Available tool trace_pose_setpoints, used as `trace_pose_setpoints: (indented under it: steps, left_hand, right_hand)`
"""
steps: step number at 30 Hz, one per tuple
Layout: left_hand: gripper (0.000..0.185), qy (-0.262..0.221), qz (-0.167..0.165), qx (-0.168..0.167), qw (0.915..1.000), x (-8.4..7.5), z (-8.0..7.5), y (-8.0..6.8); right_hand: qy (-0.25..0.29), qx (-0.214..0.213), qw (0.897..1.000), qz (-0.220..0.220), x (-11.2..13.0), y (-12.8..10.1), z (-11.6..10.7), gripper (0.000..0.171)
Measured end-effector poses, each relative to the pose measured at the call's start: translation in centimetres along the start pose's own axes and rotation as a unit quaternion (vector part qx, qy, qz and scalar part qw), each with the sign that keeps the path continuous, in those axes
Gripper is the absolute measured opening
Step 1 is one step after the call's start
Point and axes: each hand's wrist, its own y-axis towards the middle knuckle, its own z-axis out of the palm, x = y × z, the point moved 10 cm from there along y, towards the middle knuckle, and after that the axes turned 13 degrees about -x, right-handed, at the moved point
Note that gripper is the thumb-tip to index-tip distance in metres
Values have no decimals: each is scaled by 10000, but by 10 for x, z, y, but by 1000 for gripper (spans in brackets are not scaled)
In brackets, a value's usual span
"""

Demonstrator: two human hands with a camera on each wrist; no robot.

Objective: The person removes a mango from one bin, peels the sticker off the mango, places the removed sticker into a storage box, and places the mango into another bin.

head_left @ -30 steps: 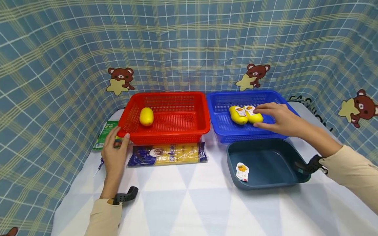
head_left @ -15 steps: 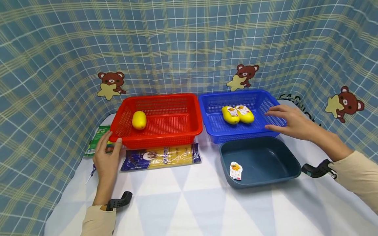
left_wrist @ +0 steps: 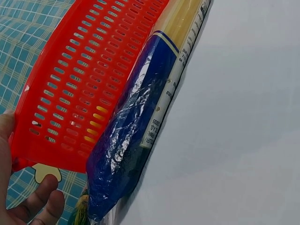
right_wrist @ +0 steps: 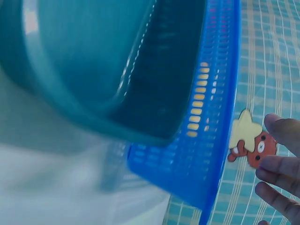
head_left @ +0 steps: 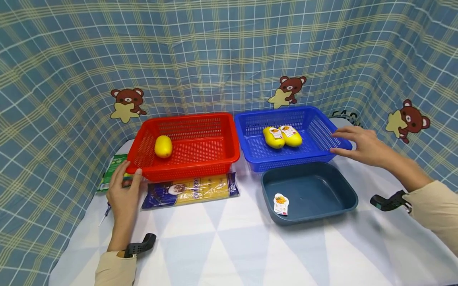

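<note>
My left hand (head_left: 123, 190) rests at the near left corner of the red basket (head_left: 186, 171), its thumb at the rim and its fingers loose beside it. One yellow mango (head_left: 163, 146) lies in the left part of that basket. My right hand (head_left: 365, 146), fingers spread and nothing in them, is by the right end of the blue basket (head_left: 286, 163). Two more mangoes (head_left: 273, 138) lie side by side in the blue basket, each bearing a white label with a fruit picture. In the right wrist view the right fingers (right_wrist: 281, 164) are apart from the basket wall.
In front of the blue basket stands a dark teal basin (head_left: 315, 194) with a mango-picture label (head_left: 280, 203) in it. A pasta packet (head_left: 191, 192) lies along the red basket's front. At left are a green packet (head_left: 111, 174) and a thin pointed item (head_left: 105, 212).
My right hand has moved right, from over the mangoes to the blue basket's right end. The left hand stays at the red basket's corner. The head view has shifted slightly.
</note>
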Motion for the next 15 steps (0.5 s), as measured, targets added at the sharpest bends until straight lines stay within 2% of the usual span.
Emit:
trace_pose_setpoints:
  steps: [11, 15]
  left_hand:
    - [52, 69, -120, 62, 9999, -2, 0, -2]
    - [52, 22, -152, 87, 9998, -1, 1, -2]
  right_hand:
    - [-339, 237, 9981, 452, -46, -16, 1, 57]
    - [-314, 349, 9966, 682, -58, -19, 4, 59]
